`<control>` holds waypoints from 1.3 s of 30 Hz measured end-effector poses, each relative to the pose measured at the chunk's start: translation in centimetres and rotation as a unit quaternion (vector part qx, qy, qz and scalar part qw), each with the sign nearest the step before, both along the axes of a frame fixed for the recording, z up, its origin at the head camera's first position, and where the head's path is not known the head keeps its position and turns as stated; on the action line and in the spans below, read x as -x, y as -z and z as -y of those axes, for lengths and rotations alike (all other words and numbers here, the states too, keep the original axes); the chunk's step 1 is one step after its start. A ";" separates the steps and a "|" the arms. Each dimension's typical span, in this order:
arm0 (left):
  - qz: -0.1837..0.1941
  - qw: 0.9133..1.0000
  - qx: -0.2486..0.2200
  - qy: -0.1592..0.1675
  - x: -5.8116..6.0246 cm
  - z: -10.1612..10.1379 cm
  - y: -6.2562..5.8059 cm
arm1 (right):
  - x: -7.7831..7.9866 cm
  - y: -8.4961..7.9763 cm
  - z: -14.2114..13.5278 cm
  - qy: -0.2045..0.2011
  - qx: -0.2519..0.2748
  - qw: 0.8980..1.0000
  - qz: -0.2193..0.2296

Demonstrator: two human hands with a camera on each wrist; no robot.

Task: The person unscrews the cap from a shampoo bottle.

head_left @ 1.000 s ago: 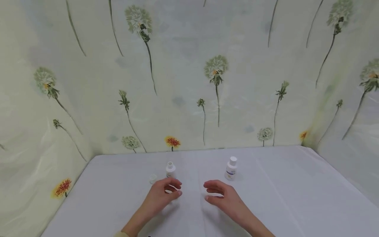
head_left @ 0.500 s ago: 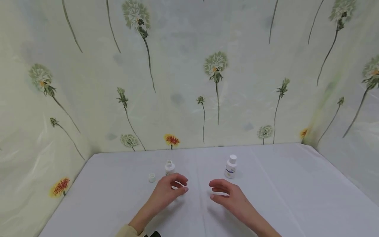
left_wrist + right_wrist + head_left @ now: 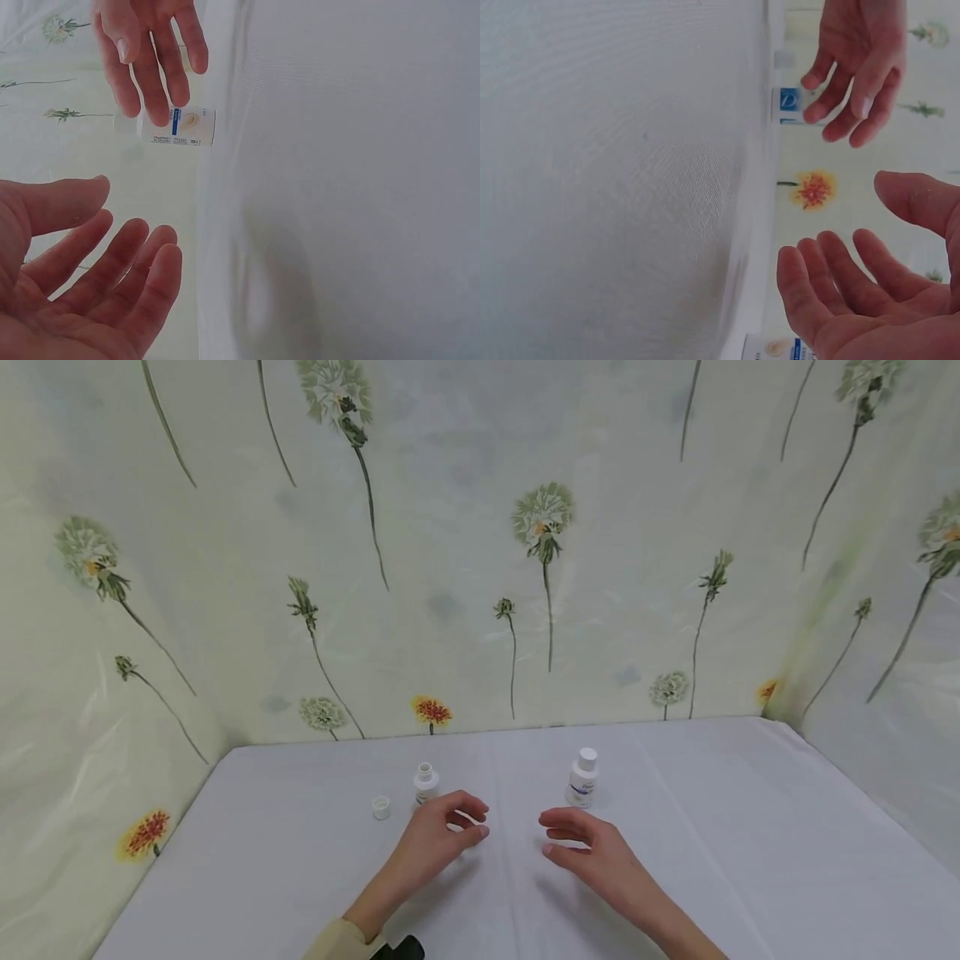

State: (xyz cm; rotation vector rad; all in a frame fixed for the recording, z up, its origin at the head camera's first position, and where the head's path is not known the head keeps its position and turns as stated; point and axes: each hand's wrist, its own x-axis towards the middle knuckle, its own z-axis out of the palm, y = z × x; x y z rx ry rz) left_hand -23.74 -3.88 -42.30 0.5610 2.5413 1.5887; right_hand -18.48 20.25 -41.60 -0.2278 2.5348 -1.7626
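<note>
My left hand (image 3: 442,839) hovers over the table with loosely bent fingers and nothing in them. Just beyond it stands an uncapped white bottle (image 3: 425,778), its lower part hidden by the hand. A white screw cap (image 3: 381,808) lies on the cloth left of that bottle. Facing the left hand across a gap, my right hand (image 3: 600,856) is likewise relaxed and holds nothing. Behind its fingers a second white bottle (image 3: 582,779) stands upright with its cap on. In the left wrist view, this labelled bottle (image 3: 196,126) shows behind the right hand's fingertips.
A white cloth covers the table (image 3: 712,827). Behind it and at both sides hangs a pale curtain (image 3: 465,543) printed with dandelions and orange flowers. A black object (image 3: 408,948) sits by the left sleeve at the bottom edge.
Both hands have drifted slightly to the right in the head view, staying apart and relaxed. The cap now shows fully beside the left hand. Both bottles stay standing on the table.
</note>
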 end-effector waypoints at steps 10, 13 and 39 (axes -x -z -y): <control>-0.006 1.000 0.000 -0.004 0.7 -1.6 -0.6 | 0.0 0.1 -1.3 0.024 -0.036 0.999 -0.024; -0.010 1.000 -0.005 -0.005 1.0 -2.1 -0.8 | 0.2 0.0 -1.7 0.037 -0.045 0.998 -0.018; 0.008 1.000 -0.020 -0.005 2.6 -5.0 -0.2 | 0.9 0.1 -4.6 0.067 -0.086 0.993 -0.036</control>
